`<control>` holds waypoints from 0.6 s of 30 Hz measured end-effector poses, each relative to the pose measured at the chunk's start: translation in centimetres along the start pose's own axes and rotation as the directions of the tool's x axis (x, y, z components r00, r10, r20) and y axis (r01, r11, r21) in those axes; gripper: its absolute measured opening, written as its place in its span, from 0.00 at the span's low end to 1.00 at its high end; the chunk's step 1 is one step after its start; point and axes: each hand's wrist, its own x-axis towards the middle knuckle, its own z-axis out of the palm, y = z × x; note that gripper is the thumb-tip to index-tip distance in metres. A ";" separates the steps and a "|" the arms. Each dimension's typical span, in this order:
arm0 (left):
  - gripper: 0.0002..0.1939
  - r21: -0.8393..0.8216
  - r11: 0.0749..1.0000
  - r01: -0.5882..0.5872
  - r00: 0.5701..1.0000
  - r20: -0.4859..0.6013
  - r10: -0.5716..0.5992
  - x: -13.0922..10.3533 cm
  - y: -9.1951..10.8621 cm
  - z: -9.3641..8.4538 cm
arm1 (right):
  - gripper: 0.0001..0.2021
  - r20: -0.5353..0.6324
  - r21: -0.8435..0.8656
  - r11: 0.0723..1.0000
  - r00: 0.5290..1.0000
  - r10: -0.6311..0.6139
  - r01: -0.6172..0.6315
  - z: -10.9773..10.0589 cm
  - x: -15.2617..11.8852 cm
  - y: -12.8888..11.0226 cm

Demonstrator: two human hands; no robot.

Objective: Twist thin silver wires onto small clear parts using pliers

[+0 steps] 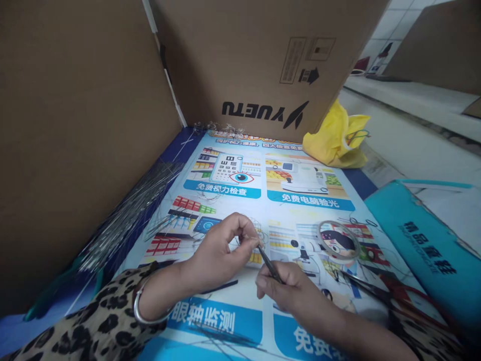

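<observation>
My left hand (229,248) is closed in a pinch above the middle of the printed poster. Some thin wire (263,233) shows around its fingertips, though the exact piece between them is too small to make out. Wrapped in my right hand (287,288) is a slim dark pair of tweezers (269,263), slanting up and left. Its tip meets the left fingertips. Beyond the right hand lies a roll of clear tape (338,241). Scissors (370,291) with red handles rest beside my right forearm, partly covered by the sleeve.
A bundle of thin metal wires (124,215) lies along the left. Dark strands (225,336) lie at the front. Cardboard walls (240,60) stand at the left and back. A yellow bag (334,138) sits at the back right, a teal box (417,235) at the right.
</observation>
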 end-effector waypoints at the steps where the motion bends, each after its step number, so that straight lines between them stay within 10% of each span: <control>1: 0.02 -0.008 1.000 0.007 1.000 0.012 -0.007 0.1 0.0 -0.1 | 0.23 0.006 -0.008 1.000 1.000 0.003 -0.003 -0.1 0.0 0.0; 13: 0.02 -0.122 0.991 0.049 0.970 0.244 -0.018 0.6 0.2 -1.0 | 0.17 0.065 -0.220 0.975 0.998 -0.022 0.036 -0.8 0.0 -0.6; 18: 0.05 -0.267 0.958 0.106 0.983 0.175 -0.060 0.7 0.1 -0.6 | 0.17 0.056 -0.227 0.974 0.998 0.005 0.008 -1.0 -0.1 -1.0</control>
